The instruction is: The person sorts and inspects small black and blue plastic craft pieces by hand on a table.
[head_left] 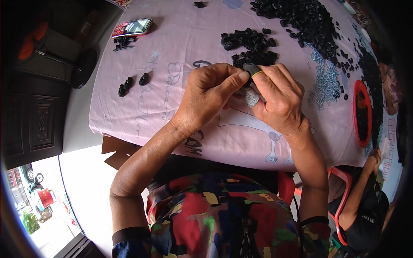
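Over the pink cloth, my left hand [202, 92] and my right hand [279, 94] meet with fingertips pinched together. Between them is a small black plastic part [248, 82], mostly covered by the fingers. A black finger cot [251, 68] with a yellow rim covers one fingertip of my right hand, and a grey speckled cover [251, 98] sits on another. Just beyond my fingers lies a small heap of black parts [247, 41]. To the left, a few assembled-looking black pieces [143, 79] rest apart from the heap.
A large pile of black parts [301, 21] spreads at the far right, beside scattered small bluish metallic pieces [325, 79]. A red-rimmed tray [356, 114] stands at the right. A red phone [131, 27] lies far left. Another person's arm [359, 189] shows at the lower right.
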Demonstrator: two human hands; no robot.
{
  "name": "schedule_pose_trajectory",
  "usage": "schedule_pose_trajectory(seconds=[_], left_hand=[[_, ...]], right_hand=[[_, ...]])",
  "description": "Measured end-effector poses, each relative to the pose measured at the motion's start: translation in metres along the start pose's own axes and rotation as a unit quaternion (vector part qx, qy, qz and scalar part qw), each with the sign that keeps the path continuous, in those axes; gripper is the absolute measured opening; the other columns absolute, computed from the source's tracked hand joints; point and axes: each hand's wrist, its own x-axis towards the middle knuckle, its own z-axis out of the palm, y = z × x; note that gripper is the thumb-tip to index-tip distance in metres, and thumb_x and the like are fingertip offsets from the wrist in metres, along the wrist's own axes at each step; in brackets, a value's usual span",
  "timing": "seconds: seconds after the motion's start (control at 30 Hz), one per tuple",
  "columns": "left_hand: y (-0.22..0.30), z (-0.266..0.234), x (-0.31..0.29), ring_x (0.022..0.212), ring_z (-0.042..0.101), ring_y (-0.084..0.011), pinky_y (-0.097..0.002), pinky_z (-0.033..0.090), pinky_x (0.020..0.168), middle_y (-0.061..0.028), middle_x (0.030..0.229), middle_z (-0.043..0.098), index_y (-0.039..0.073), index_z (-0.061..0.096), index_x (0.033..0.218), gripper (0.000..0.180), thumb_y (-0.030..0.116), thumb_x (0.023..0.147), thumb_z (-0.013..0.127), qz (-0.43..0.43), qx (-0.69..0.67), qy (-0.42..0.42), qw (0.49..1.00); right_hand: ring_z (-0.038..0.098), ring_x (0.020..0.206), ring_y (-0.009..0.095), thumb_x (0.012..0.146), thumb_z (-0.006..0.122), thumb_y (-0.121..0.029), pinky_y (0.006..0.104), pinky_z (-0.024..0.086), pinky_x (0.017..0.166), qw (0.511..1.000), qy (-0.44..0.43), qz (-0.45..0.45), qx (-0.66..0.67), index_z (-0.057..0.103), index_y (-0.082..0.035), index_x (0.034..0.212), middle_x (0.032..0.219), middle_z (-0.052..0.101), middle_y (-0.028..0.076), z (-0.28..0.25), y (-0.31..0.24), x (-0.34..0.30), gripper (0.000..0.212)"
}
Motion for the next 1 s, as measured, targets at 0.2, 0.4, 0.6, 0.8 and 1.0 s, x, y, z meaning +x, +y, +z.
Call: schedule_pose_trajectory(seconds=[0.2, 0.4, 0.6, 0.8, 1.0], left_hand=[[-0.004, -0.01, 0.001, 0.074, 0.066, -0.0073, -0.0244, 0.053, 0.062, -0.0025, 0.085, 0.072, 0.001, 0.072, 0.107, 0.035, 0.034, 0.101, 0.064, 0.021, 0.021, -0.048, 0.998], [0.004, -0.019, 0.0, 0.076, 0.067, -0.0084, -0.0244, 0.053, 0.063, -0.0033, 0.086, 0.073, 0.003, 0.073, 0.109, 0.036, 0.036, 0.101, 0.062, -0.039, 0.041, -0.08, 0.995], [0.018, -0.036, 0.002, 0.074, 0.07, -0.013, -0.026, 0.054, 0.061, -0.0085, 0.086, 0.076, 0.0, 0.075, 0.103, 0.026, 0.023, 0.1, 0.064, 0.026, 0.164, -0.023, 0.986], [0.025, -0.091, -0.002, 0.073, 0.073, -0.0304, -0.0396, 0.055, 0.068, -0.0126, 0.08, 0.074, 0.008, 0.075, 0.085, 0.017, 0.024, 0.086, 0.07, 0.027, 0.611, 0.153, 0.776], [0.04, -0.102, -0.008, 0.079, 0.072, -0.0298, -0.0418, 0.054, 0.074, -0.0128, 0.086, 0.074, 0.005, 0.071, 0.09, 0.016, 0.019, 0.082, 0.073, -0.075, 0.657, 0.141, 0.736]], right_hand=[[0.062, 0.071, 0.024, 0.055, 0.07, 0.01, 0.0318, 0.054, 0.058, 1.0, 0.006, -0.003, 0.016, 0.065, 0.004, 0.088, 0.082, 0.064, 0.011, 0.005, 0.0, 0.0, 0.034], [0.062, 0.071, 0.022, 0.053, 0.071, 0.008, 0.0319, 0.054, 0.057, 0.999, 0.012, 0.009, 0.034, 0.067, 0.003, 0.088, 0.081, 0.064, 0.008, 0.003, -0.003, 0.002, 0.035], [0.064, 0.064, 0.02, 0.074, 0.082, -0.012, 0.0323, 0.053, 0.054, 0.992, -0.058, 0.073, 0.082, 0.071, -0.003, 0.091, 0.071, 0.064, 0.006, -0.007, 0.008, 0.004, 0.023], [0.067, 0.057, 0.026, 0.078, 0.069, -0.004, 0.0369, 0.052, 0.054, 0.953, -0.216, 0.208, 0.043, 0.068, -0.004, 0.079, 0.065, 0.066, 0.01, -0.028, 0.033, -0.005, 0.001], [0.068, 0.059, 0.02, 0.082, 0.07, -0.008, 0.0356, 0.052, 0.056, 0.957, -0.157, 0.24, 0.04, 0.069, -0.005, 0.082, 0.067, 0.068, 0.009, -0.033, 0.049, -0.007, 0.004]])
